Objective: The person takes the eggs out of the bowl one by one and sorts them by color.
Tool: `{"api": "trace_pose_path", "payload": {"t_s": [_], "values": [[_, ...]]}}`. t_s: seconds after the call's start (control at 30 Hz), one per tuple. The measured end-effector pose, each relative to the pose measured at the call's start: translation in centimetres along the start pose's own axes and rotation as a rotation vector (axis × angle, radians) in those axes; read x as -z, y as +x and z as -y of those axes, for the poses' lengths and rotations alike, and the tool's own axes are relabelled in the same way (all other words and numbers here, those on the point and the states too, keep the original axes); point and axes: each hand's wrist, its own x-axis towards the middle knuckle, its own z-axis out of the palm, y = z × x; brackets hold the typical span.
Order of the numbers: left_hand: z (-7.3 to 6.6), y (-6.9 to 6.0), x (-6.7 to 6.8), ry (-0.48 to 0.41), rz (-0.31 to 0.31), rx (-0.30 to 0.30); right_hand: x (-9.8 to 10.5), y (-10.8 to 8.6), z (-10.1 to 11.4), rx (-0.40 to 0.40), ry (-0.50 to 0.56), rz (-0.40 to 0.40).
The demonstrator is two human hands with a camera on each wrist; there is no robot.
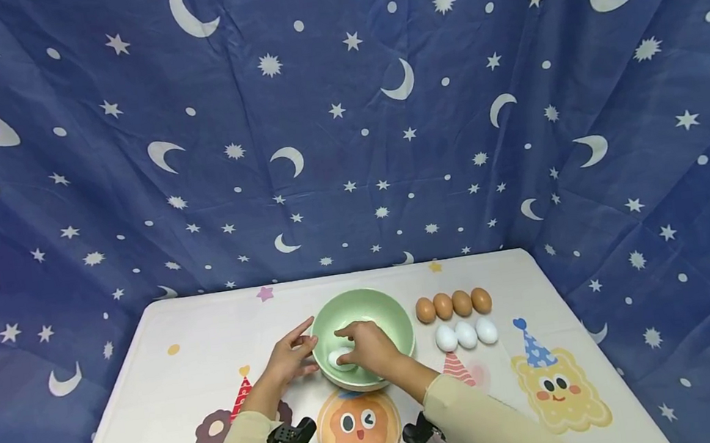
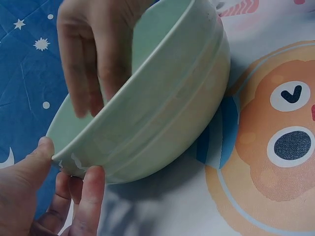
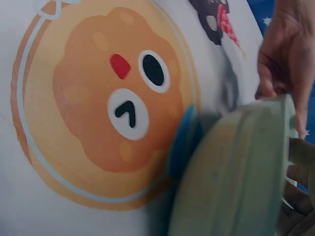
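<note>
A pale green bowl (image 1: 392,305) stands on the table. My left hand (image 1: 288,355) pinches its left rim; the left wrist view has the thumb (image 2: 37,155) at the lip and the fingers (image 2: 92,196) under it, outside. My right hand (image 1: 371,349) reaches down into the bowl, fingers and thumb spread apart. A white egg (image 1: 335,359) lies by its thumb, partly covered; the index finger looks apart from it. In the left wrist view the right fingers (image 2: 110,64) hang inside the bowl, and the wall hides their tips.
Right of the bowl, several brown eggs (image 1: 462,303) form a row, with three white eggs (image 1: 466,335) in front. The white tablecloth (image 1: 210,343) bears cartoon prints. A blue curtain (image 1: 346,149) with moons and stars hangs behind the table.
</note>
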Motion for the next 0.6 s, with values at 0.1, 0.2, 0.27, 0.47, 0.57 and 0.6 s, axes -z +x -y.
{"api": "trace_pose_path", "payload": {"t_s": [0.1,0.2,0.27,0.47,0.57,0.6], "values": [[-0.1,-0.1,-0.1,-0.004,0.003,0.0,-0.7,0.0,0.1,-0.011,-0.057,0.025],[-0.2,-0.3,0.0,-0.007,0.004,0.001,-1.3,-0.1,0.2,-0.021,-0.099,0.048],[-0.2,-0.3,0.0,-0.006,0.01,-0.003,-1.6,-0.1,0.2,-0.032,-0.119,0.058],[-0.2,-0.3,0.0,-0.005,0.01,-0.006,-1.7,-0.1,0.4,-0.043,-0.13,0.062],[-0.1,-0.2,0.0,-0.01,0.004,-0.001,-1.6,0.0,0.4,-0.041,-0.126,0.071],[-0.1,-0.2,0.0,-0.01,0.003,0.0,-1.5,0.0,0.4,-0.041,-0.128,0.08]]}}
